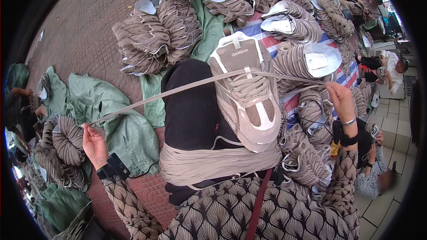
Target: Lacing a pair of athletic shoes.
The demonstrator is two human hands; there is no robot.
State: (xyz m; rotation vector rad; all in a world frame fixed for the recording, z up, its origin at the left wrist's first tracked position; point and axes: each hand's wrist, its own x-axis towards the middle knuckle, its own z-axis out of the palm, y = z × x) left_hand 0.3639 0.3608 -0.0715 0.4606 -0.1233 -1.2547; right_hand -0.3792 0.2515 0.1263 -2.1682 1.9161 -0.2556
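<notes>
Tightly pinched between thumb and fingers, the ends of a flat, woven beige lace (178,90) are clamped in the left hand (94,143) and the right hand (341,100), which stand wide apart. Between them the lace runs nearly straight, crossing the upper lacing of a taupe shoe (246,100) that rests toe toward the body on the lap, its mesh panels framed by smooth pale overlays. Just below the toe, a thick bundle of loose laces (213,164) lies in smooth strands across the dark, matte trousers (189,102). Farther out are crinkled green sheeting (120,129), ribbed, curving stacks of shoe uppers (155,35), a striped plastic sheet (269,40) and patterned paving (102,22).
</notes>
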